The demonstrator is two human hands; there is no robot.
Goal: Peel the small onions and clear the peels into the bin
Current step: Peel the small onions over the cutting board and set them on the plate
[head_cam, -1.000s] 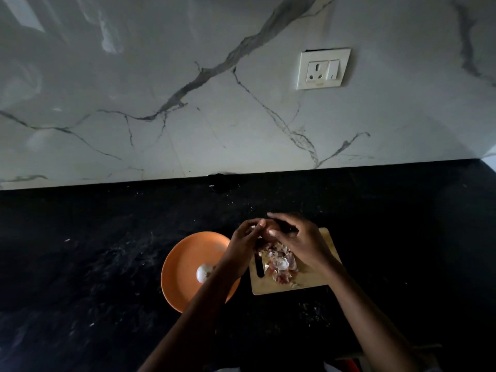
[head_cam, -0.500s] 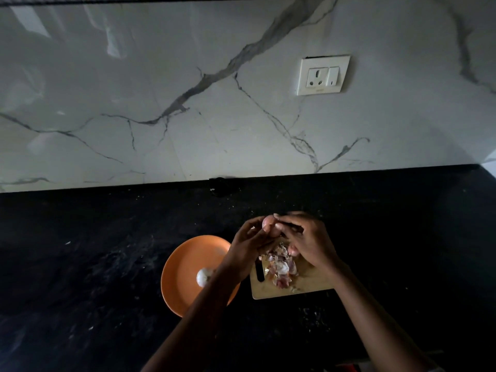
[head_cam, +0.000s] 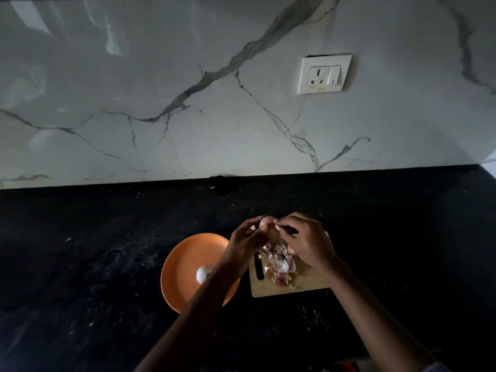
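Observation:
My left hand (head_cam: 245,245) holds a small pinkish onion (head_cam: 265,222) at its fingertips, above the far edge of a wooden cutting board (head_cam: 311,280). From the right, my right hand (head_cam: 308,242) meets the onion with its thumb tip against it, fingers curled round a thin dark knife (head_cam: 290,230). A heap of onion peels (head_cam: 280,267) lies on the board under the hands. Left of the board an orange plate (head_cam: 185,261) carries one peeled white onion (head_cam: 202,273), partly hidden by my left forearm. No bin is in view.
Board and plate sit on a black stone counter (head_cam: 94,264) strewn with small peel flecks. A marble wall with a white socket (head_cam: 324,73) rises behind it. A small dark object (head_cam: 220,183) sits at the wall's foot.
Both hands have stayed together over the board and turned the onion a little, so more of it shows at the fingertips. The view has tilted down slightly.

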